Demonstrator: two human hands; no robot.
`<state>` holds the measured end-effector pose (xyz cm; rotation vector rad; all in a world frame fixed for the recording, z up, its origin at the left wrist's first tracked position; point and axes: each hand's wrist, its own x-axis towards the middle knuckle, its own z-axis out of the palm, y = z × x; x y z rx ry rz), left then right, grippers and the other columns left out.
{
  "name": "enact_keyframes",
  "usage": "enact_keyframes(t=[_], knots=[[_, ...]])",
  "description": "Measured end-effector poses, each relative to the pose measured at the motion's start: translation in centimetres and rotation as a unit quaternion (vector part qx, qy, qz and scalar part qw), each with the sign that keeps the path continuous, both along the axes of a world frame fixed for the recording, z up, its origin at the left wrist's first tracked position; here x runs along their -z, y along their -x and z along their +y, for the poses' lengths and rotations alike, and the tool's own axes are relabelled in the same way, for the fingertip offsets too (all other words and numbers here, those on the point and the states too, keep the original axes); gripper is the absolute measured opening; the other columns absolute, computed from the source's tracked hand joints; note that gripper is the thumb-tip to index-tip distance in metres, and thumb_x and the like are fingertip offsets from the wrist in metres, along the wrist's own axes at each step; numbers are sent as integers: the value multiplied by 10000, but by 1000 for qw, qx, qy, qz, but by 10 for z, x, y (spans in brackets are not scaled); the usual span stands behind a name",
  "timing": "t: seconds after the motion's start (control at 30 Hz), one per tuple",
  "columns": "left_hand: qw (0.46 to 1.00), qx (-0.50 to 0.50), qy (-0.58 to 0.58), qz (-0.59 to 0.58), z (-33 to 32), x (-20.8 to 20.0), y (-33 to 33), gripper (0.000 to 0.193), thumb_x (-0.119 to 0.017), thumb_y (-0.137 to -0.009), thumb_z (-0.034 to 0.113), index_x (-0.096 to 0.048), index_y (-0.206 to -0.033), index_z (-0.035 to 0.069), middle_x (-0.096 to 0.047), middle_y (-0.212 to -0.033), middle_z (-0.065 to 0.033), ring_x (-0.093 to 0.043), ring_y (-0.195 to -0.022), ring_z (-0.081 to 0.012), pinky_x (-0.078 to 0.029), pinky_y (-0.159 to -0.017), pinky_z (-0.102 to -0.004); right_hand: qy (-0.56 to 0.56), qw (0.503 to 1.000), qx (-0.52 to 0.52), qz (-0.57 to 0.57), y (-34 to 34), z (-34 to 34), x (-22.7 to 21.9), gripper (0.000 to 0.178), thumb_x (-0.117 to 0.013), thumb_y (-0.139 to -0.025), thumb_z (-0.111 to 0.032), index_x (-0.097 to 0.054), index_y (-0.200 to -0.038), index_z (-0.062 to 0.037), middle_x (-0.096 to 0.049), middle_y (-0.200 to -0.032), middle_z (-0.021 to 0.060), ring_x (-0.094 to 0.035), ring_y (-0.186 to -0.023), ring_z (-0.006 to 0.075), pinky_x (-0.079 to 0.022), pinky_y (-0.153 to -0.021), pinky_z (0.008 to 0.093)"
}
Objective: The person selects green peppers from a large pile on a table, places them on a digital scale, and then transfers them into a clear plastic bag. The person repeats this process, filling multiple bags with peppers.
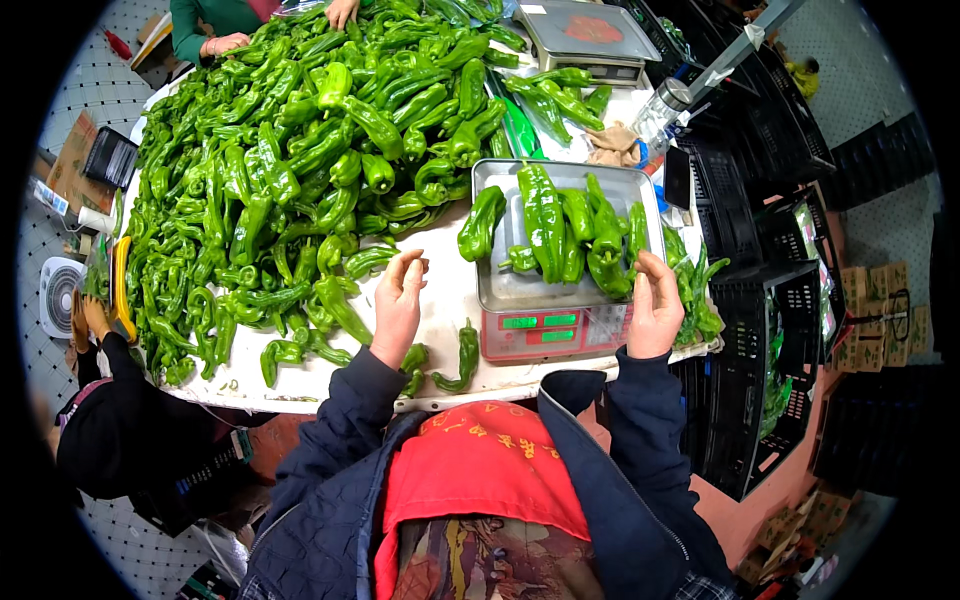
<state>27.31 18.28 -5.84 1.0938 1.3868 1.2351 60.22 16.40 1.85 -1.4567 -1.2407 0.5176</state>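
Red apron [480, 450] and dark jacket [325, 480] come first. The left hand [398, 310], fingers loosely bent, holds nothing above the desk [445, 280]; the right hand [657, 310], also empty, is at the scale's [520, 293] right edge, contact unclear. Peppers [543, 225] lie on its tray, right of a large heap [300, 180]. Beyond: another scale [550, 25], a co-worker's hands [225, 43].
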Motion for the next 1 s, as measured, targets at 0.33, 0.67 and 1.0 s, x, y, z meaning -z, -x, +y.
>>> enact_keyframes(t=[0.33, 0.67, 1.0], knots=[[991, 8, -10, 135, -21, 31, 5, 250, -619, -938, 123, -642, -1132, -33, -703, -1012, -149, -661, -967, -216, -507, -878, -329, -47, 996, -51, -62, 4, 25, -45, 222, -530, -957, 7, -626, -1154, 37, -625, -1203, 108, -607, -1056, 175, -460, -961, 302], [987, 71, 70, 123, -31, 51, -5, 249, -624, -921, 138, -656, -1107, -24, -704, -972, -173, -689, -884, -257, -541, -809, -347, 33, 944, -215, -247, -13, 196, -66, 215, -655, -865, -115, -668, -1025, 28, -681, -924, 176, -681, -864, 296, -527, -776, 357], [982, 71, 138, 106, -33, 72, 2, 206, -615, -926, 147, -682, -1040, -12, -693, -816, -138, -652, -722, -191, -527, -694, -320, 301, 696, -286, -586, 37, 331, 28, 358, -648, -881, -351, -719, -1053, -45, -702, -1040, 224, -677, -997, 373, -534, -872, 464]])
